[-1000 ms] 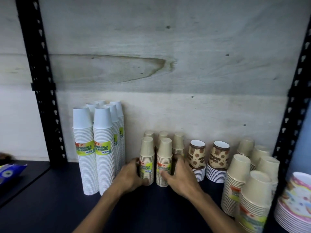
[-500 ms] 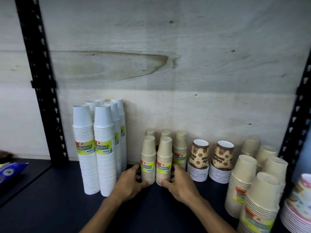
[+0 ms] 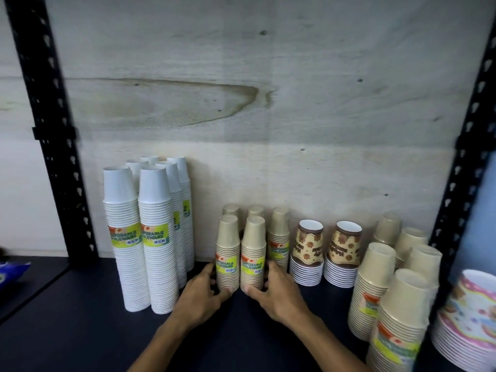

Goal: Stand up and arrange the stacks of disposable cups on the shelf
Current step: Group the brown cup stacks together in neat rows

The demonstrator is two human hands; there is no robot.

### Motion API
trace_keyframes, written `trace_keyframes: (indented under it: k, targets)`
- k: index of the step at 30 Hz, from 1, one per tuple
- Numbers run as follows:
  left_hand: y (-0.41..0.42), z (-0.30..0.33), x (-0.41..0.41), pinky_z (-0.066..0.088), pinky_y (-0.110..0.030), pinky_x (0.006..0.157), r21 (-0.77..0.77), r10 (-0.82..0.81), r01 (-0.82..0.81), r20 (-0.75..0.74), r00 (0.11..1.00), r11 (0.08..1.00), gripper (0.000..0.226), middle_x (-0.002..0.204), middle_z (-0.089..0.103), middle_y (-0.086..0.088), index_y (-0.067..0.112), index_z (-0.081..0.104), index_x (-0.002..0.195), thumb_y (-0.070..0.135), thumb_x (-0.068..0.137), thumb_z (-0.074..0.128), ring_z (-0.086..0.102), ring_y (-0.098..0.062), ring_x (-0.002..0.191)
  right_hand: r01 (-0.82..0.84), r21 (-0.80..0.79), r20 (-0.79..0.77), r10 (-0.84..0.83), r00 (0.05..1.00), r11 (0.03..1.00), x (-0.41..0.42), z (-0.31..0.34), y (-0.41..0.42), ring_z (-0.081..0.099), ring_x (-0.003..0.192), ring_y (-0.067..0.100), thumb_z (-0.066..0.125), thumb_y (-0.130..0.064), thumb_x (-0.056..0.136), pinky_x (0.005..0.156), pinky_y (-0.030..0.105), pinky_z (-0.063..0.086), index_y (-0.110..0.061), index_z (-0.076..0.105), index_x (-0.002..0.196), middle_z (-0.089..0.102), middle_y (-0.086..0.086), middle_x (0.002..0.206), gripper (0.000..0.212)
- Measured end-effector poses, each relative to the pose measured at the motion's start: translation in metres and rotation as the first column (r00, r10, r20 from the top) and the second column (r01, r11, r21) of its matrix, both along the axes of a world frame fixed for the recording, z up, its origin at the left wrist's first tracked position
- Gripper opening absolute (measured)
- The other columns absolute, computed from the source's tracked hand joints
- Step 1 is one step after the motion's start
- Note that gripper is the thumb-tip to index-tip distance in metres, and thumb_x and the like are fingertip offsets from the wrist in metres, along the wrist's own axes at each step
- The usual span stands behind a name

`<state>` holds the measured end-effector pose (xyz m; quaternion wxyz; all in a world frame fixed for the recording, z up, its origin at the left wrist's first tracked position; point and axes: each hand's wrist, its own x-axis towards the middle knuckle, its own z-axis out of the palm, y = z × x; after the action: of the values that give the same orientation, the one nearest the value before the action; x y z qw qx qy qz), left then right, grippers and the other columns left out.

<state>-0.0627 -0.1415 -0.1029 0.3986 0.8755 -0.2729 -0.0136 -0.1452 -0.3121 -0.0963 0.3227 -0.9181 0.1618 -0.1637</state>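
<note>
Two short tan cup stacks stand upright side by side on the dark shelf [image 3: 80,331]. My left hand [image 3: 200,294] wraps the base of the left tan stack [image 3: 227,253]. My right hand [image 3: 279,294] wraps the base of the right tan stack [image 3: 253,255]. Both stacks carry yellow-green labels facing me. Behind them stand three more tan stacks [image 3: 279,234]. Tall white cup stacks [image 3: 155,237] stand upright to the left, close to my left hand.
Two brown patterned cup stacks [image 3: 308,251] sit right of the tan ones. Larger tan cup stacks [image 3: 402,304] crowd the right front. Colourful plates [image 3: 469,318] lie past the black right upright [image 3: 467,157]. A plywood back panel [image 3: 268,103] closes the shelf. A blue packet [image 3: 10,272] lies far left.
Both hands pressed the two front tan stacks together and drew them slightly forward; the third tan stack behind my right hand is now uncovered. The camera shifted a little.
</note>
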Motion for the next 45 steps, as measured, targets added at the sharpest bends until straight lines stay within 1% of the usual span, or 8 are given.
trace_keyframes:
  k: [6, 12, 17, 24, 30, 35, 42, 45]
  targets:
    - [-0.002, 0.021, -0.017, 0.048, -0.034, 0.1, 0.048, 0.176, -0.181, 0.095, 0.98, 0.982, 0.071, 0.135, 0.058, -0.001, 0.02, 0.04, 0.142, 0.037, 0.082, 0.074, 0.059, -0.019, 0.117, -0.042, -0.112, -0.063, 0.035, 0.997, 0.993, -0.024, 0.04, -0.006, 0.053, 0.125, 0.02, 0.072, -0.044, 0.084, 0.104, 0.035, 0.045, -0.019, 0.046, 0.136, 0.053, 0.002, 0.136, 0.064]
    - [-0.012, 0.078, -0.051, 0.047, -0.032, 0.09, 0.029, 0.234, -0.243, 0.183, 0.955, 0.97, 0.048, 0.103, 0.068, 0.01, 0.022, 0.056, 0.121, 0.048, 0.083, 0.069, 0.063, -0.018, 0.106, 0.061, -0.168, 0.075, -0.049, 0.996, 0.984, -0.083, 0.117, -0.018, 0.063, 0.108, 0.016, 0.071, -0.039, 0.086, 0.096, 0.033, 0.05, -0.021, 0.063, 0.12, 0.069, -0.002, 0.114, 0.039]
    - [-0.023, 0.122, -0.075, 0.049, -0.039, 0.094, 0.111, 0.276, -0.308, 0.238, 0.931, 0.945, 0.06, 0.123, 0.065, -0.006, 0.013, 0.053, 0.125, 0.052, 0.081, 0.068, 0.061, -0.029, 0.113, 0.248, -0.313, 0.203, -0.19, 0.961, 0.917, -0.14, 0.152, -0.046, 0.063, 0.107, 0.016, 0.067, -0.039, 0.089, 0.095, 0.03, 0.046, -0.022, 0.066, 0.118, 0.071, -0.004, 0.112, 0.033]
    - [-0.097, 0.143, -0.128, 0.037, -0.02, 0.084, 0.096, -0.135, 0.112, 0.294, 0.946, 0.989, 0.045, 0.114, 0.067, 0.009, 0.026, 0.058, 0.123, 0.046, 0.084, 0.068, 0.062, -0.01, 0.104, 0.24, -0.22, 0.107, -0.221, 0.969, 0.946, -0.183, 0.139, -0.088, 0.062, 0.101, 0.011, 0.067, -0.062, 0.078, 0.088, 0.03, 0.05, -0.029, 0.068, 0.106, 0.07, -0.01, 0.107, 0.043]
    - [-0.156, 0.145, -0.133, 0.049, -0.031, 0.101, 0.235, -0.599, 0.566, 0.098, 0.795, 0.79, 0.07, 0.14, 0.052, 0.012, 0.043, 0.043, 0.141, 0.023, 0.081, 0.074, 0.06, -0.013, 0.112, 0.083, -0.023, -0.008, -0.083, 0.997, 0.996, -0.21, 0.112, -0.102, 0.062, 0.094, -0.005, 0.077, -0.063, 0.067, 0.083, 0.022, 0.053, -0.037, 0.055, 0.11, 0.064, -0.022, 0.104, 0.056]
    - [-0.172, 0.131, -0.13, 0.047, -0.027, 0.101, 0.2, -0.646, 0.62, 0.115, 0.754, 0.759, 0.063, 0.141, 0.053, 0.011, 0.038, 0.049, 0.139, 0.022, 0.083, 0.074, 0.056, -0.012, 0.122, -0.027, 0.098, -0.037, 0.031, 0.999, 0.995, -0.213, 0.076, -0.117, 0.066, 0.104, -0.002, 0.079, -0.073, 0.055, 0.093, 0.035, 0.054, -0.039, 0.054, 0.118, 0.069, -0.021, 0.114, 0.076]
    - [-0.152, 0.125, -0.117, 0.05, -0.024, 0.096, 0.079, -0.575, 0.571, 0.198, 0.794, 0.817, 0.059, 0.133, 0.058, 0.009, 0.035, 0.049, 0.138, 0.022, 0.086, 0.074, 0.061, -0.013, 0.109, -0.143, 0.177, -0.039, 0.152, 0.988, 0.974, -0.201, 0.067, -0.113, 0.065, 0.107, -0.002, 0.087, -0.044, 0.065, 0.101, 0.036, 0.051, -0.036, 0.059, 0.118, 0.071, -0.021, 0.113, 0.06]
    - [-0.127, 0.13, -0.105, 0.051, -0.024, 0.094, 0.05, -0.516, 0.517, 0.196, 0.834, 0.854, 0.064, 0.127, 0.06, 0.003, 0.032, 0.043, 0.14, 0.024, 0.085, 0.074, 0.061, -0.013, 0.109, -0.146, 0.186, -0.008, 0.151, 0.989, 0.972, -0.185, 0.065, -0.108, 0.065, 0.109, 0.001, 0.086, -0.052, 0.059, 0.098, 0.036, 0.053, -0.036, 0.055, 0.122, 0.07, -0.019, 0.115, 0.072]
